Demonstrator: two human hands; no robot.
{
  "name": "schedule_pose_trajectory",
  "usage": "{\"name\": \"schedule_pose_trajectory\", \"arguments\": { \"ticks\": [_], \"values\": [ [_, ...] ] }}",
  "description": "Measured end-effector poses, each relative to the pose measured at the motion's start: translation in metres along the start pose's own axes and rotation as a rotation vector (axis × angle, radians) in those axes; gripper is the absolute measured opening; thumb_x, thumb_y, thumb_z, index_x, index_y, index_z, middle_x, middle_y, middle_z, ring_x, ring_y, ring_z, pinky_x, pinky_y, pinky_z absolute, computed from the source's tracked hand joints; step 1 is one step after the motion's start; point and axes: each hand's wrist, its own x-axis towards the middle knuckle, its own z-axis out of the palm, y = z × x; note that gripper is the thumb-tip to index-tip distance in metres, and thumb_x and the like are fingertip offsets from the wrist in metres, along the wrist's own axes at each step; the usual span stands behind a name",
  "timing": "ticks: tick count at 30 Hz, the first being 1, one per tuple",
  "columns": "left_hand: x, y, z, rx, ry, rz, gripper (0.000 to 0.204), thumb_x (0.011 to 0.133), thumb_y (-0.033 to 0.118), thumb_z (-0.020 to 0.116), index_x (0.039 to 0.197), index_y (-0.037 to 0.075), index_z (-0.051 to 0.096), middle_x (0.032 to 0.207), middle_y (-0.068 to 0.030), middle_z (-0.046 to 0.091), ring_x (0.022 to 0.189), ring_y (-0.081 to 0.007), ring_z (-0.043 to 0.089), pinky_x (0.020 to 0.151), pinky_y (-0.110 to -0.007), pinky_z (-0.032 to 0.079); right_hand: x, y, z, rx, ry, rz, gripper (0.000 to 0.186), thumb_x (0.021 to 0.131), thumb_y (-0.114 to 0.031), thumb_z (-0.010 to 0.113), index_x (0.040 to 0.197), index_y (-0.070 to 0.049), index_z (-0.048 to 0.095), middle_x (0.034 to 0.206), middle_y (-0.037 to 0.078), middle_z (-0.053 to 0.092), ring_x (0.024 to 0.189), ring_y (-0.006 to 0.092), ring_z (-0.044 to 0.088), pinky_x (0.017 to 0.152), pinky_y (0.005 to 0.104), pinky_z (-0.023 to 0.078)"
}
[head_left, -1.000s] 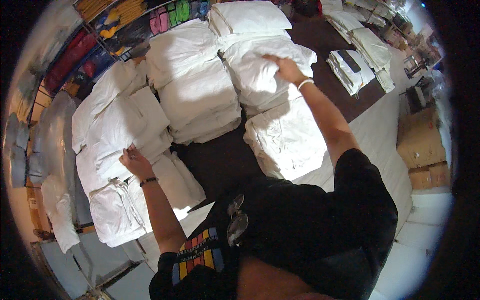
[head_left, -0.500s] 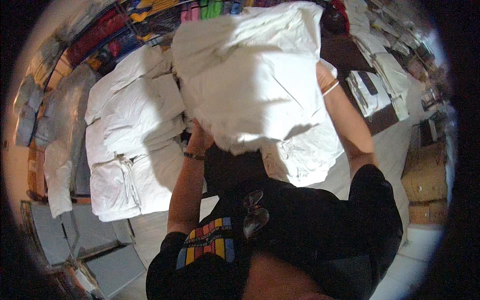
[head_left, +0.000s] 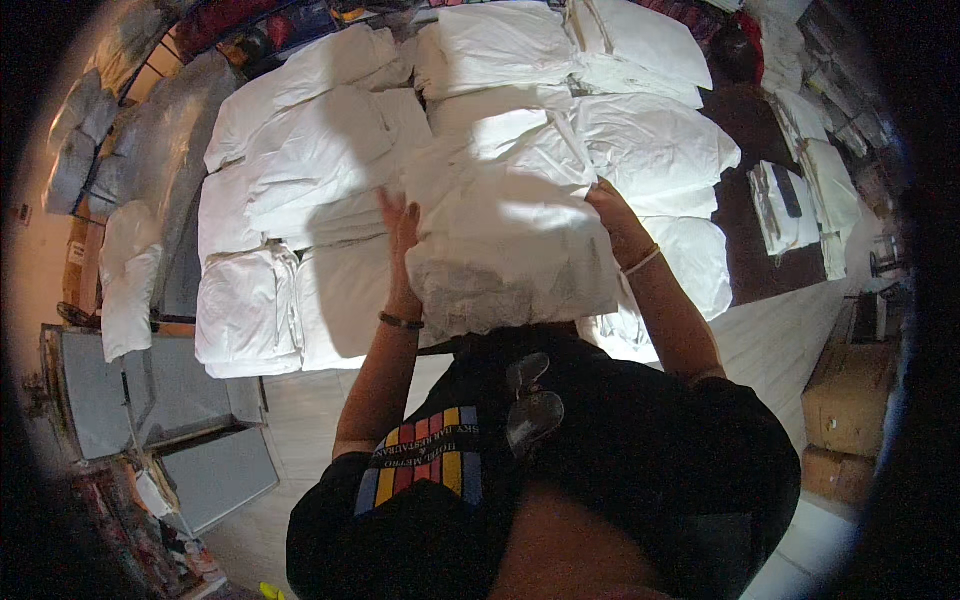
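Observation:
A white bundle [head_left: 515,230], which looks like folded cloth, sits close to my body at the near edge of the stacks. My right hand [head_left: 615,215] grips its upper right edge with curled fingers. Against the bundle's left side is my left hand [head_left: 402,240], its fingers spread apart and pointing away from me; whether the palm presses on the bundle I cannot tell. More white bundles lie piled to the left [head_left: 320,165], behind [head_left: 495,45] and to the right [head_left: 650,140]. The bundle hides whatever is under it.
A dark brown surface [head_left: 745,220] on the right bears a white package with a dark phone-like rectangle [head_left: 788,192]. Cardboard boxes [head_left: 850,395] stand at the far right. Grey panels [head_left: 215,475] are at lower left, near a plastic-wrapped stack [head_left: 185,150]. Shelving runs along the back.
The bundle has come down and toward me from its raised position, uncovering the stacks behind it. My left hand's fingers now show spread; my right hand has come lower with the bundle.

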Motion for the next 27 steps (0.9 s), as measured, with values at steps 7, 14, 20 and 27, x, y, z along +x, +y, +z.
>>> {"name": "schedule_pose_trajectory", "arguments": {
  "ticks": [7,14,20,27],
  "values": [
    [-0.027,0.05,0.051,1.113,-0.508,0.894,0.064,0.082,0.031,0.078,0.14,0.014,0.056,0.16,-0.0165,0.029,0.146,-0.0335,0.032,0.119,-0.046,0.028,0.0,-0.001,0.048,-0.293,0.146,0.05,0.038,0.093,-0.017,0.071,0.124,0.002,0.063,0.111,0.013,0.072,0.098,0.0179,0.07,0.085,0.0309,0.057],
    [0.116,0.074,0.047,0.694,-0.94,0.29,0.029,0.085,0.012,0.078,0.111,0.004,0.065,0.099,-0.0014,0.069,0.097,-0.0141,0.065,0.087,-0.029,0.052,-0.04,-0.073,0.052,-0.324,0.245,-0.059,0.055,0.085,-0.009,0.08,0.128,0.01,0.051,0.113,0.018,0.07,0.102,0.0202,0.069,0.092,0.03,0.054],
    [0.171,0.139,0.054,0.577,-0.174,0.485,0.016,0.092,0.011,0.07,0.102,0.003,0.061,0.096,-0.0021,0.065,0.09,-0.0119,0.063,0.078,-0.029,0.05,-0.088,-0.104,0.035,-0.075,0.312,-0.115,0.037,0.089,-0.012,0.075,0.119,0.007,0.064,0.105,0.012,0.072,0.092,0.0157,0.07,0.084,0.0284,0.056],
    [0.036,0.059,0.14,0.801,-1.104,1.291,0.053,0.074,0.032,0.081,0.124,0.023,0.067,0.142,-0.0045,0.057,0.136,-0.0243,0.048,0.119,-0.06,0.014,-0.104,-0.116,0.022,-0.215,0.235,-0.244,0.029,0.091,-0.018,0.074,0.111,0.001,0.068,0.095,0.001,0.071,0.084,0.0069,0.063,0.075,0.0224,0.049]
  ]
}}
